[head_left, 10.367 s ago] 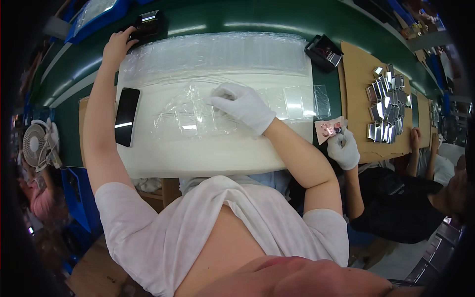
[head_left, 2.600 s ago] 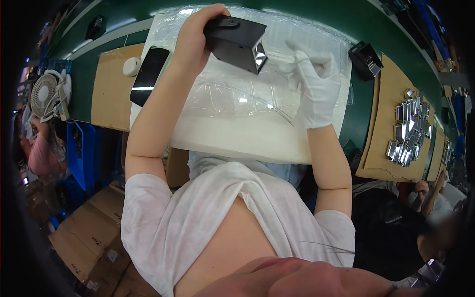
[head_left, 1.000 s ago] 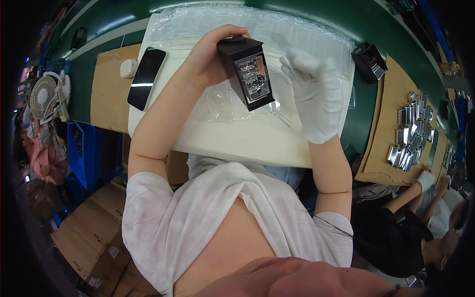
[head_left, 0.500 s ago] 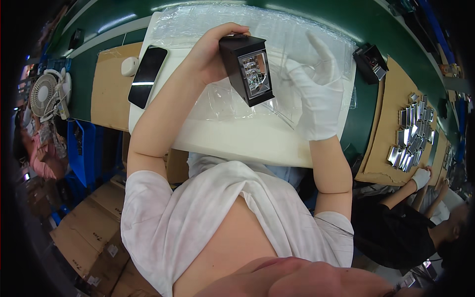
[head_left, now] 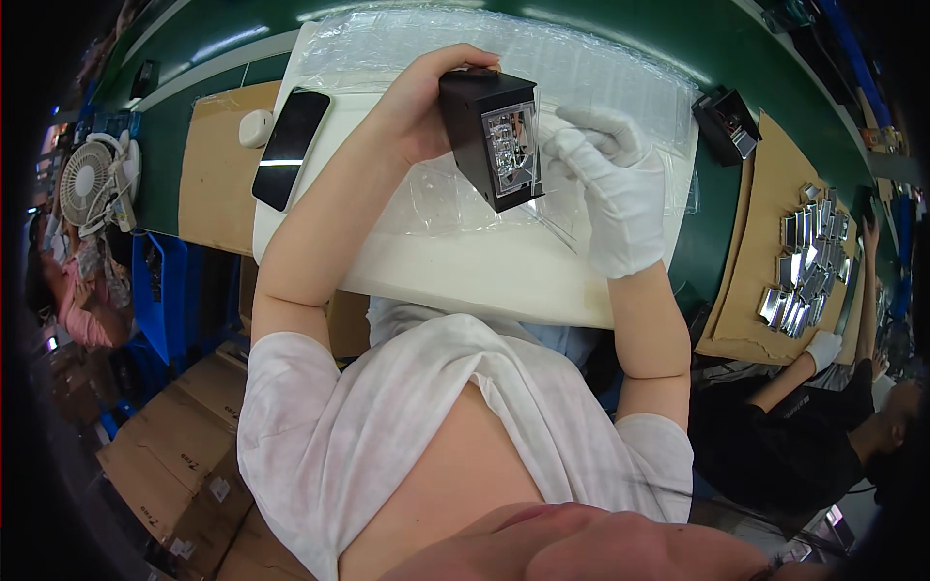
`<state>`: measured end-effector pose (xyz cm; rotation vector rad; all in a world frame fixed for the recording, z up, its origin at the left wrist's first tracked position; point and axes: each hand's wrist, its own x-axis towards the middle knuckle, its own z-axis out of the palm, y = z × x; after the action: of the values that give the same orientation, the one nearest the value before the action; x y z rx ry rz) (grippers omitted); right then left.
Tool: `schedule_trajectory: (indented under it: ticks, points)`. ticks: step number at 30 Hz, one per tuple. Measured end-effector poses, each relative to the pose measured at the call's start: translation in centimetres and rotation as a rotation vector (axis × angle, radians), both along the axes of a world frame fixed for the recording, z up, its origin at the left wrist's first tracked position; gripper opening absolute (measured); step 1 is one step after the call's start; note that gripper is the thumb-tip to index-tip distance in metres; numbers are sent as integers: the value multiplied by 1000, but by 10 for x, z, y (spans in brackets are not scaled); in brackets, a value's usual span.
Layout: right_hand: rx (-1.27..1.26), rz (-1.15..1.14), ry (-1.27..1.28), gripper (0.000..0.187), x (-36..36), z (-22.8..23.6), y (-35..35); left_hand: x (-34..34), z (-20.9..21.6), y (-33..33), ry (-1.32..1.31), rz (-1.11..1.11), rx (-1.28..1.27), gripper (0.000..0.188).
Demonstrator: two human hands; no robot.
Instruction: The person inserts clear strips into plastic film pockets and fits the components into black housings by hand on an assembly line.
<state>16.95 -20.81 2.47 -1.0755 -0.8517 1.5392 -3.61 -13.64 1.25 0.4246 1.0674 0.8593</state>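
Note:
My bare left hand grips a black box-shaped lamp housing by its left side and back, above the white work surface. A clear window with shiny reflector shapes behind it faces right. My right hand, in a white glove, is just right of that window. Its fingers are curled, with thumb and fingertips drawn together beside the window's edge. Whatever they pinch, if anything, is too fine to make out. Clear plastic sheeting lies under and behind both hands.
At left are a phone, a small white case, a fan and a blue bin. Rightward, another black housing stands near cardboard bearing several shiny metallic parts. A co-worker's gloved hand is beside them.
My right hand's fingers, spread before, have curled and come close to the window. The housing has shifted slightly right and turned a little. At right, the co-worker's bare arm now reaches out farther.

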Motion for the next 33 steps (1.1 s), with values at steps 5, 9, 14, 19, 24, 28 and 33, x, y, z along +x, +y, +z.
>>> schedule_trajectory:
  ticks: [5,9,14,19,24,28,33]
  points:
    - [48,42,-72,21,-1,-3,1,-2,-2,2,-37,-52,47,20]
    - [101,70,-48,20,-4,-7,2,-3,-3,6,-31,-57,118,20]
    - [434,195,-488,18,2,-19,-2,11,3,4,63,-17,228,17]
    - [656,-78,-877,19,-9,-32,12,23,18,20,375,56,445,23]
    - [719,-37,-949,26,-13,-52,16,2,3,62,916,-94,808,28]
    - [661,180,-1021,23,-14,-35,7,-24,-12,68,1252,-196,1011,31]
    - [581,485,-1179,24,-26,-36,-4,-39,-7,-35,1453,-84,1095,37]
